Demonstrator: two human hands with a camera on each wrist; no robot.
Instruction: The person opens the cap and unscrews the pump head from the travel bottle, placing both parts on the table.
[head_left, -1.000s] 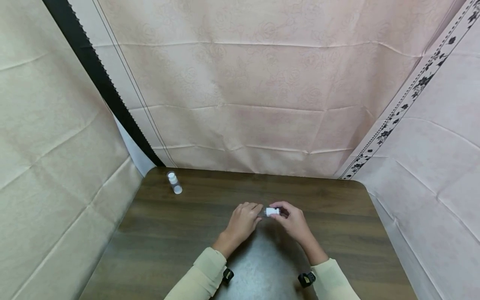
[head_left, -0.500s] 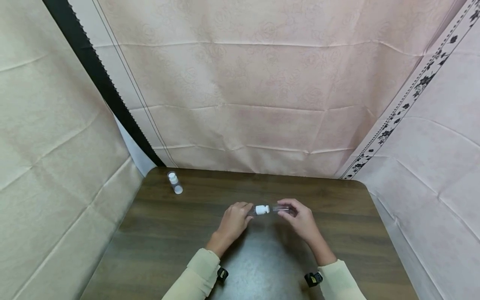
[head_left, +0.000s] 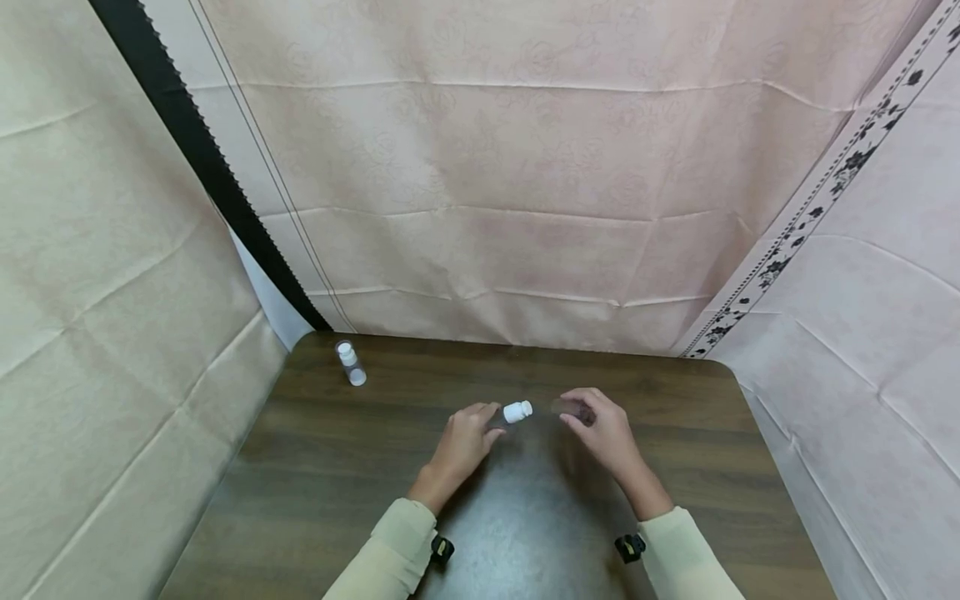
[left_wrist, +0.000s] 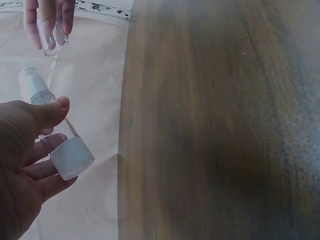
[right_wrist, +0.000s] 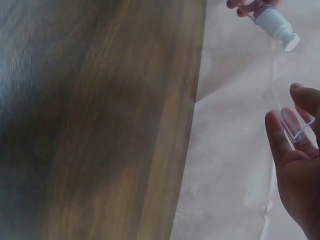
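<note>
My left hand (head_left: 460, 447) grips a small pump bottle (head_left: 517, 412) with a white pump head, a clear body and a white base (left_wrist: 72, 158). In the left wrist view the thumb lies across the body, which the fingers partly hide. My right hand (head_left: 609, 433) holds a clear cap (head_left: 567, 407) between thumb and fingers. The cap is apart from the bottle, a short gap to the right of the pump head. Both hands are above the table. A second small bottle (head_left: 350, 363) with white parts is at the table's far left corner.
The brown wooden table (head_left: 420, 375) has rounded far corners. A pale pink cloth (head_left: 480, 250) hangs behind its far edge. Pale cloths also hang at the left and right, with a black strip (head_left: 202, 142) at the left.
The clear cap has come off the pump bottle, exposing its white pump head. My hands have moved apart, left hand leftward with the bottle, right hand rightward with the cap.
</note>
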